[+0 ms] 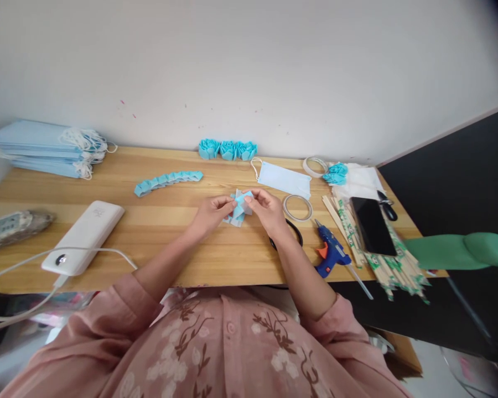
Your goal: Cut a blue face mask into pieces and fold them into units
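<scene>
Between my hands, just above the wooden table [170, 221], is a small folded piece of light blue mask fabric [241, 205] with several pointed flaps. My left hand [213, 214] pinches its left side between thumb and fingers. On the other side, my right hand [268, 209] grips the upper right flap, thumb on top. A curved strip of folded blue pieces [168, 181] lies to the left of my hands. Behind them, three blue fabric roses [228, 149] sit in a row by the wall. A flat blue face mask [284, 179] rests at the back right.
Right of my arm lie a blue glue gun [332, 251], tape rolls [297, 208], wrapped chopsticks [398, 268] and a black phone [373, 225]. At left are a white power bank [83, 237] with a cable and stacked masks [45, 149]. A green object [460, 251] juts past the right edge.
</scene>
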Demonstrator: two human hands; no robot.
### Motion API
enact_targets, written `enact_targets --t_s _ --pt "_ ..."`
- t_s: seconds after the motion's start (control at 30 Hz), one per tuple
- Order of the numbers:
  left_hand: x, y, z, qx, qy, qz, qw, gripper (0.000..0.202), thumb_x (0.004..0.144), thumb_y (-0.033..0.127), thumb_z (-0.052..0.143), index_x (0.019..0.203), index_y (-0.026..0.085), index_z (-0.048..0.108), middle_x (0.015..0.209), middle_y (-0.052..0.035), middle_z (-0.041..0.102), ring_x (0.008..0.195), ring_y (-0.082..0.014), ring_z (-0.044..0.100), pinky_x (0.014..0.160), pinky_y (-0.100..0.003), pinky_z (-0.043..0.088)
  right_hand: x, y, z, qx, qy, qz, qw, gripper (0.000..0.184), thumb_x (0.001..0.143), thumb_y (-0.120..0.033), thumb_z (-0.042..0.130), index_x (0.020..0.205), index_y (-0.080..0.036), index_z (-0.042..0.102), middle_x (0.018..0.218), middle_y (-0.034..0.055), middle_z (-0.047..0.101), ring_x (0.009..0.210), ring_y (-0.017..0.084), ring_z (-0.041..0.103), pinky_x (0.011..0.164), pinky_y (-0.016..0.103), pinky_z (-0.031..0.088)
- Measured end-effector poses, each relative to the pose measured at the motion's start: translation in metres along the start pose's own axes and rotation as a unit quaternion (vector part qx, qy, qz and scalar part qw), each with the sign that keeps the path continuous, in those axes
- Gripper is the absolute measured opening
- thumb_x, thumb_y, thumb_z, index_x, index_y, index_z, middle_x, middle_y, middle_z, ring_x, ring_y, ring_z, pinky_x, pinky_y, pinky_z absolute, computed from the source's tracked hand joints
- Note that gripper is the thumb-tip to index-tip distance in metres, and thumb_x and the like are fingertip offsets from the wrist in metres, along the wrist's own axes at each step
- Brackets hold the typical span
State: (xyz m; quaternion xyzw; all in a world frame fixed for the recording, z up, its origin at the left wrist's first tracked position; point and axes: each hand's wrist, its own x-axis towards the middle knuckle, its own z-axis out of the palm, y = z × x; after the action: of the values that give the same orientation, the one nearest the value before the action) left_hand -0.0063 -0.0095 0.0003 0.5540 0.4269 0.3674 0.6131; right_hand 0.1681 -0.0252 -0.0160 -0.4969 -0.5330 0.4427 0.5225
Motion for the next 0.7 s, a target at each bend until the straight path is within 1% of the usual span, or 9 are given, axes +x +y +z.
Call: enact_targets --t_s 0.07,0.13,0.3,0.4,0.5,0.57,0.63,0.7 --pt "0.000 0.000 0.000 0.012 0.002 0.000 1.000 0.032 0.074 0.047 0.067 0.065 0.016 0.062 0.059 0.0020 0.056 0.057 -0.0093 0.048 0.059 -0.023 0.042 0.000 0.000 0.000 -0.011 0.010 -0.005 1.000 0.022 0.078 -0.041 0.071 0.085 -0.020 0.069 0.081 0.0001 0.070 0.073 0.014 0.061 0.070 0.027 0.051" --pt "0.001 -0.001 0.000 0.019 0.008 0.003 1.000 0.031 0.075 0.045 0.065 0.064 0.016 0.062 0.059 0.0020 0.056 0.056 -0.0091 0.048 0.059 -0.023 0.042 -0.001 0.000 0.001 -0.032 0.013 -0.020 0.999 0.018 0.079 -0.037 0.070 0.085 -0.021 0.068 0.079 -0.0007 0.070 0.071 0.014 0.061 0.070 0.027 0.051" --pt "0.002 -0.001 -0.002 0.031 0.016 0.011 0.999 0.033 0.075 0.045 0.062 0.060 0.016 0.057 0.056 0.0024 0.053 0.055 -0.0088 0.046 0.057 -0.022 0.040 -0.002 0.003 -0.001 -0.087 0.016 -0.069 0.994 0.017 0.083 -0.033 0.068 0.096 -0.023 0.067 0.088 0.0000 0.072 0.080 0.015 0.066 0.077 0.029 0.052" --pt "0.002 -0.001 -0.002 0.035 0.020 0.011 0.999 0.034 0.076 0.046 0.061 0.059 0.017 0.056 0.054 0.0028 0.051 0.053 -0.0087 0.045 0.056 -0.022 0.039 -0.003 0.001 -0.001 -0.115 0.021 -0.087 0.989 0.012 0.083 -0.031 0.067 0.093 -0.023 0.067 0.089 0.0002 0.072 0.081 0.016 0.067 0.080 0.031 0.053" --pt "0.002 0.001 -0.003 0.038 0.019 0.013 0.999 0.036 0.076 0.047 0.061 0.056 0.018 0.053 0.051 0.0033 0.048 0.051 -0.0086 0.043 0.054 -0.023 0.038 -0.004 -0.004 0.000 -0.139 0.019 -0.114 0.984 0.006 0.082 -0.024 0.063 0.085 -0.023 0.067 0.089 0.0012 0.072 0.085 0.017 0.067 0.083 0.032 0.053" --pt "0.002 0.001 -0.003 0.036 0.021 0.011 0.999 0.036 0.075 0.046 0.060 0.055 0.018 0.052 0.050 0.0035 0.047 0.050 -0.0085 0.042 0.054 -0.023 0.037 -0.005 -0.007 0.001 -0.146 0.015 -0.126 0.981 0.008 0.080 -0.019 0.060 0.082 -0.023 0.066 0.091 0.0020 0.072 0.090 0.018 0.067 0.085 0.033 0.053" --pt "0.002 0.002 -0.003 0.034 0.021 0.008 0.999 0.036 0.075 0.046 0.060 0.055 0.018 0.051 0.050 0.0035 0.046 0.050 -0.0085 0.042 0.053 -0.023 0.037 -0.006 -0.010 0.001 -0.140 0.003 -0.119 0.983 0.010 0.081 -0.020 0.060 0.087 -0.023 0.067 0.096 0.0028 0.072 0.093 0.019 0.067 0.088 0.034 0.053" --pt "0.002 0.002 -0.003 0.040 0.021 0.010 0.999 0.034 0.076 0.045 0.059 0.056 0.018 0.052 0.051 0.0036 0.046 0.051 -0.0084 0.041 0.053 -0.022 0.036 -0.006 -0.010 0.001 -0.122 -0.024 -0.093 0.988 0.020 0.082 -0.025 0.063 0.102 -0.023 0.066 0.104 0.0037 0.072 0.095 0.018 0.067 0.090 0.035 0.053"
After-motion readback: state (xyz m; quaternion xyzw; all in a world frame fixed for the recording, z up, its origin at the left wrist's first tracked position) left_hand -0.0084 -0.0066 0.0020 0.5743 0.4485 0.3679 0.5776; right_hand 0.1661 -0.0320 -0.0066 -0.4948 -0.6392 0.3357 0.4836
